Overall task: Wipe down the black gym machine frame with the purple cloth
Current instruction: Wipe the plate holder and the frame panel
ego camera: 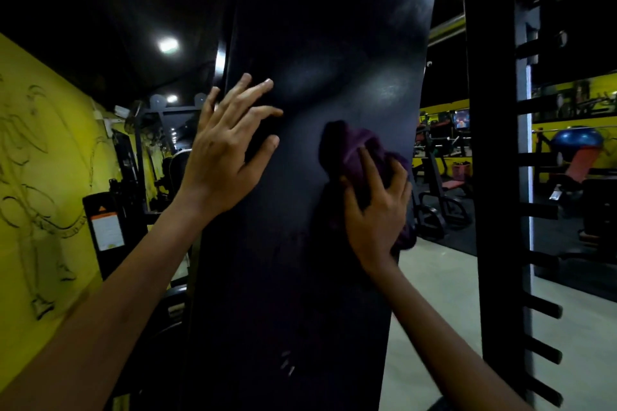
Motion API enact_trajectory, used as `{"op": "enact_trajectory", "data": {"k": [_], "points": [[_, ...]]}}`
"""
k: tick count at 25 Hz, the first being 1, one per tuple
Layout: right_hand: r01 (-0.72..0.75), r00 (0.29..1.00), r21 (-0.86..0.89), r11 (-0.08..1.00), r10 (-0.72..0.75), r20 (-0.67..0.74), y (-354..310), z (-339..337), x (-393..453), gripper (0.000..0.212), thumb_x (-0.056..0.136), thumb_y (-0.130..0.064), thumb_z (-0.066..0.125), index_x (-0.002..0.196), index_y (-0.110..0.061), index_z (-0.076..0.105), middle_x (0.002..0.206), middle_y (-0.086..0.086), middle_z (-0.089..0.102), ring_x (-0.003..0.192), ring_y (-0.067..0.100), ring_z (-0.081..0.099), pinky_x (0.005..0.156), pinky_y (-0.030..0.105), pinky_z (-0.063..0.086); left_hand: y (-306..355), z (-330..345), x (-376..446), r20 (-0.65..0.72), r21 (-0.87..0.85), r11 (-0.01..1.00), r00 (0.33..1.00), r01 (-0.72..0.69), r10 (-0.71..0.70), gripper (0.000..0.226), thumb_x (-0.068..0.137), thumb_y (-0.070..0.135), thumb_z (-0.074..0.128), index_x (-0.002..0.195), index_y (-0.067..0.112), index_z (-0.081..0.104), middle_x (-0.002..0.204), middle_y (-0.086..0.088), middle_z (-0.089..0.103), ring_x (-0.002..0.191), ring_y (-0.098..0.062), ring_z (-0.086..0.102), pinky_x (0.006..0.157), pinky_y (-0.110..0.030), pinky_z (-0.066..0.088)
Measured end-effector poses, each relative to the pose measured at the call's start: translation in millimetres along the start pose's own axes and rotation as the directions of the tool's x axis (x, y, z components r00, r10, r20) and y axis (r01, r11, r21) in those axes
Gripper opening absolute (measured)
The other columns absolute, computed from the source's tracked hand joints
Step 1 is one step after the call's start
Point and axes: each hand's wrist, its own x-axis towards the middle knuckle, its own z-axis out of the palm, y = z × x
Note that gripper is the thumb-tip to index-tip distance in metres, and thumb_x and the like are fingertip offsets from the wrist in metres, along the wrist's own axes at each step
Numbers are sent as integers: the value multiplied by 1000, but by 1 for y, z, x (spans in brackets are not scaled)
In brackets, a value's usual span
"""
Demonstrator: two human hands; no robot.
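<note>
Your right hand (375, 207) presses the bunched purple cloth (360, 152), soft, light and easily gathered under curled fingers, against the broad black frame (300, 243) right of centre, while your left hand (227, 150) lies flat with spread fingers on that stiff, smooth panel.

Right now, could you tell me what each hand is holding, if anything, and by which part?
The right hand presses the bunched purple cloth against the black frame, covering its lower part. The left hand holds nothing, lying flat on the frame.
</note>
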Motion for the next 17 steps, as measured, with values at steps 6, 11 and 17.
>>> {"op": "enact_trajectory", "data": {"k": [6, 11, 17], "points": [[522, 834, 60, 851, -523, 173, -47, -1, -38, 45, 91, -43, 51, 134, -35, 42, 133, 9, 37, 90, 30, 46, 75, 38, 43, 2, -9, 4, 35, -381, 913, 989, 148, -145, 31, 95, 32, 36, 119, 21, 53, 142, 4, 41, 140, -11, 27, 116, -27, 7], [635, 764, -21, 772, -624, 162, -12, -9, -22, 39, 93, -41, 49, 131, -33, 48, 128, 9, 41, 86, 31, 48, 70, 39, 45, 3, -10, 4, 81, -378, 912, 988, 156, -135, 36, 94, 39, 32, 116, 22, 55, 140, 6, 44, 141, -12, 26, 115, -20, 6], [660, 716, 129, 740, -672, 188, -62, -1, -91, 41, 91, -38, 49, 131, -34, 46, 131, 9, 40, 84, 28, 43, 69, 37, 39, 2, -10, 3, 76, -276, 953, 991, 127, -110, 36, 92, 43, 40, 117, 22, 55, 141, 5, 42, 141, -19, 26, 115, -23, 3]]}}
